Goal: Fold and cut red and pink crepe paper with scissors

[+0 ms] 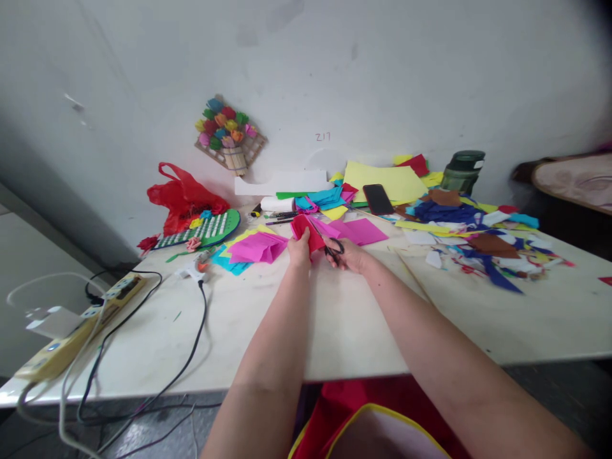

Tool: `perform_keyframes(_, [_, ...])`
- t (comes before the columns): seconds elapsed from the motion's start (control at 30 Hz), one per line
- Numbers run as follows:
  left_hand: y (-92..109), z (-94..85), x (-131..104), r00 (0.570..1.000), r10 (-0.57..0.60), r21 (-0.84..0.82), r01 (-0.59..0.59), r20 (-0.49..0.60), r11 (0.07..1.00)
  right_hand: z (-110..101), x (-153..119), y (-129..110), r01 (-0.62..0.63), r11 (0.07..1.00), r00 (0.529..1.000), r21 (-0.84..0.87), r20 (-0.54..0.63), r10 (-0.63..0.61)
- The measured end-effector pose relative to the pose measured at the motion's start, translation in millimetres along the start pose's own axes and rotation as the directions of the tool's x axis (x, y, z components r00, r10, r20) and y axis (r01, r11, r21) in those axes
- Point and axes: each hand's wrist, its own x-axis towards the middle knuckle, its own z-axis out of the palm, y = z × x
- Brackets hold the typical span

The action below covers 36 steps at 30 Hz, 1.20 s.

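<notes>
My left hand (299, 248) grips a folded piece of red paper (313, 238) above the middle of the table. In my right hand (351, 256) is a pair of scissors (333, 250) with black handles, its blades reaching up and left against the red paper. How far the blades are apart is too small to tell. Behind and right of the hands lie pink paper sheets (363, 231). Left of my left hand rests a stack of magenta paper (258, 247) over blue paper (234, 262) and yellow paper.
Coloured paper scraps (497, 245) are heaped at the right, by a green bottle (463, 172). A phone (377, 199) lies on yellow sheets at the back. A glue gun (195, 268), its cord and a power strip (81, 328) occupy the left. A thin stick (414, 277) lies near my right forearm.
</notes>
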Motion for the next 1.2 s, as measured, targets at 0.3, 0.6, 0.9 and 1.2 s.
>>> perform_keyframes(0.3, [0.4, 0.6, 0.3, 1.000, -0.010, 0.022, 0.011, -0.018, 1.000, -1.0, 2.3, 2.7, 0.018, 1.000, 1.000, -0.013, -0.014, -0.018])
perform_keyframes(0.6, [0.2, -0.6, 1.1, 1.000, 0.003, 0.007, -0.003, -0.017, 1.000, -0.6, 2.3, 2.3, 0.032, 0.999, 0.999, -0.024, -0.022, -0.033])
perform_keyframes(0.9, [4.4, 0.6, -2.1, 0.998, -0.027, 0.004, 0.027, -0.051, 1.000, 1.7, 4.4, 3.9, 0.066, 0.995, 0.997, -0.075, -0.044, -0.069])
perform_keyframes(1.2, [5.0, -0.5, 0.1, 0.996, -0.078, 0.005, 0.078, -0.051, 0.997, 2.7, -1.3, -1.4, 0.042, 0.998, 0.999, -0.036, -0.026, -0.043])
